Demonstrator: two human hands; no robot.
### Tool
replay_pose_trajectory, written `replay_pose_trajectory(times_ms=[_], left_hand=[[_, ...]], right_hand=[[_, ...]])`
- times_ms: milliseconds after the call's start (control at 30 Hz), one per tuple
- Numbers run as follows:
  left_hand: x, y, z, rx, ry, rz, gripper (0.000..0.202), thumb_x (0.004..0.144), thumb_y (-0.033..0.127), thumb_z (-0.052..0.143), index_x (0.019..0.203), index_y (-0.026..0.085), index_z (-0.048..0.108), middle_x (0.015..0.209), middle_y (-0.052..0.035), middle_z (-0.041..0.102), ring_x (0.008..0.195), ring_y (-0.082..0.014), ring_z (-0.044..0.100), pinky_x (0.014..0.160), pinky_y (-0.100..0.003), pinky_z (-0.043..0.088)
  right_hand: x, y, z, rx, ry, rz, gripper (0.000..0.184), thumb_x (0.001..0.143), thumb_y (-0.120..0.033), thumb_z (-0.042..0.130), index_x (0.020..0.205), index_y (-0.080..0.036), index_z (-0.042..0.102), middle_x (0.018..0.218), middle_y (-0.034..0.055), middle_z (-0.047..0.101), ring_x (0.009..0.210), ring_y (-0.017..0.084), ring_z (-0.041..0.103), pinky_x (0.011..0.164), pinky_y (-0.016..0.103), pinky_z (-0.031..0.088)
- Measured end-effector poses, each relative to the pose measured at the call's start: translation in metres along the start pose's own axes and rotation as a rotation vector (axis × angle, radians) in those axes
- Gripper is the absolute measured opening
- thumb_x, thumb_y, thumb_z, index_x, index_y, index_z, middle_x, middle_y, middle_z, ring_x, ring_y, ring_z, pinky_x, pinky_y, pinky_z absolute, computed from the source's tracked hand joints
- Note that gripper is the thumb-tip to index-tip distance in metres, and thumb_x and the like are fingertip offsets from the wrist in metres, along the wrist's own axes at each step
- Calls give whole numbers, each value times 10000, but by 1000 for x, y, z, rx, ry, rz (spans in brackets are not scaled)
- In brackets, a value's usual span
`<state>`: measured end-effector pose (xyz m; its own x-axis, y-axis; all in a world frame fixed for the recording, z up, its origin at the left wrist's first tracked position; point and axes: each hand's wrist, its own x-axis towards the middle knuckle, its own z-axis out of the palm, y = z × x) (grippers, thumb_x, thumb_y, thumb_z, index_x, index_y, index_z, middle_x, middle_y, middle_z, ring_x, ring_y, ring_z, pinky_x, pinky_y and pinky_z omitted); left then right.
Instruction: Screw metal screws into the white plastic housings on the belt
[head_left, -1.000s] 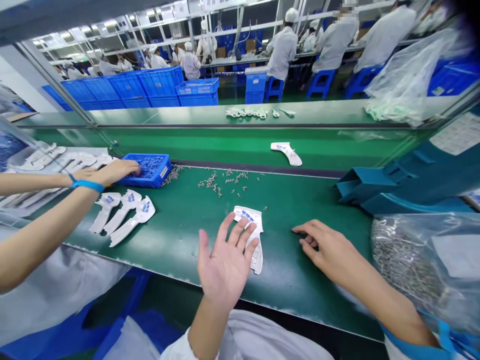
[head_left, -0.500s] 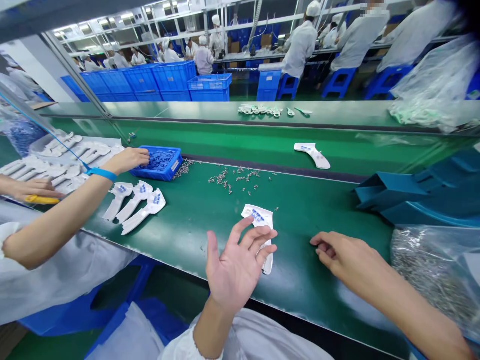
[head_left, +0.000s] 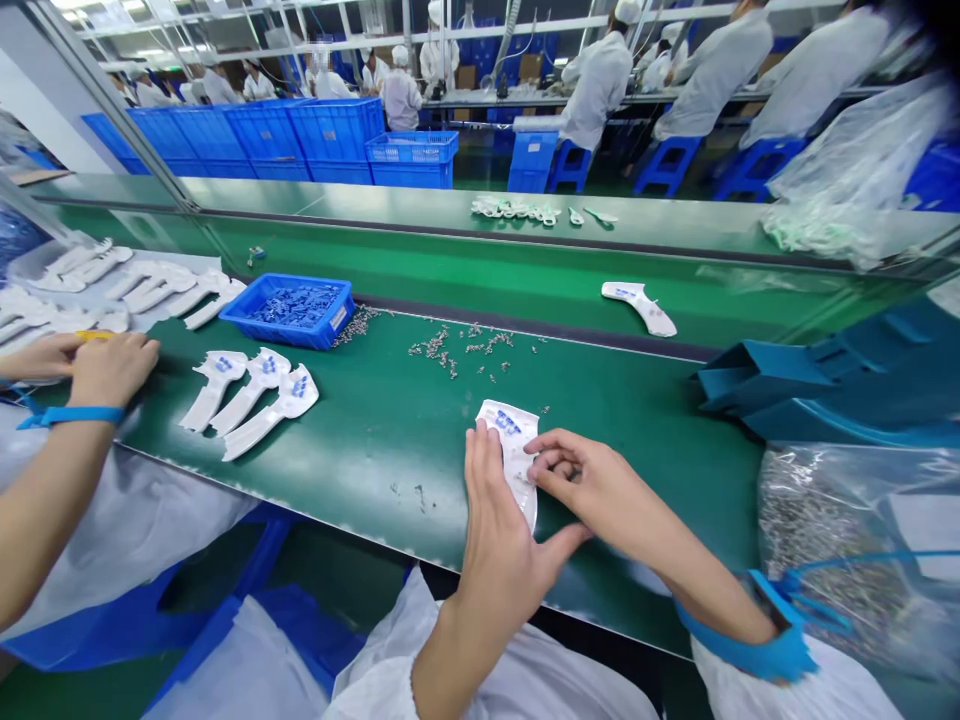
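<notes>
A white plastic shell (head_left: 514, 432) with blue pads lies on the green bench in front of me. My left hand (head_left: 502, 540) lies flat along its left side, fingers stretched out and thumb spread, covering the shell's lower part. My right hand (head_left: 592, 485) comes in from the right, its fingertips curled together in a pinch against the shell's right edge. What the pinch holds, if anything, is hidden. Loose small screws (head_left: 450, 350) are scattered just beyond the shell.
Three white shells (head_left: 255, 400) lie at the left by a blue tray (head_left: 289, 310) of small parts. A co-worker's hands (head_left: 112, 365) rest at far left. One shell (head_left: 641, 305) sits on the conveyor. A teal chute (head_left: 787, 380) and a bag of screws (head_left: 840, 530) stand right.
My left hand turned palm down onto the shell. My right hand slid left from the bench to the shell's edge. The co-worker's hand withdrew from the blue tray.
</notes>
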<state>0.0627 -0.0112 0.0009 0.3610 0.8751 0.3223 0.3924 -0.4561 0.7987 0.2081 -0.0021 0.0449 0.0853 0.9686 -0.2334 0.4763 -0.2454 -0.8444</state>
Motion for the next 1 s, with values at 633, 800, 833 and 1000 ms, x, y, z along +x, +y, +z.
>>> replay_pose_trajectory(times_ms=[633, 800, 833, 1000], left_hand=[[1, -9, 0, 166, -95, 77, 898, 972, 357, 530, 1556, 276, -147, 1632, -250, 48, 1417, -341, 393, 936, -392, 581], [1, -8, 2, 210, -63, 101, 875, 969, 379, 521, 1568, 238, -102, 1625, -252, 112, 1395, -331, 434, 923, -379, 590], [1, -8, 2, 210, -62, 99, 876, 968, 378, 524, 1568, 237, -98, 1624, -247, 122, 1407, -331, 418, 937, -385, 584], [-2, -7, 1, 176, -54, 78, 870, 976, 334, 533, 1567, 246, -99, 1620, -205, 166, 1476, -310, 295, 1070, -441, 490]], right_hand=[[-3, -7, 9, -303, 92, -50, 186, 903, -260, 501, 1037, -238, 628, 948, 39, 676, 854, 215, 620, 705, 319, 426], [-4, -4, 6, -252, 68, -20, 200, 908, -246, 503, 1063, -237, 628, 902, 16, 681, 812, 200, 632, 689, 308, 440], [-5, -5, 5, -268, 67, -28, 195, 911, -240, 498, 1046, -237, 638, 903, 15, 686, 811, 198, 635, 683, 305, 440], [-13, -9, 8, -447, 117, -85, 200, 941, -230, 496, 1022, -230, 679, 992, 35, 692, 845, 201, 659, 693, 308, 450]])
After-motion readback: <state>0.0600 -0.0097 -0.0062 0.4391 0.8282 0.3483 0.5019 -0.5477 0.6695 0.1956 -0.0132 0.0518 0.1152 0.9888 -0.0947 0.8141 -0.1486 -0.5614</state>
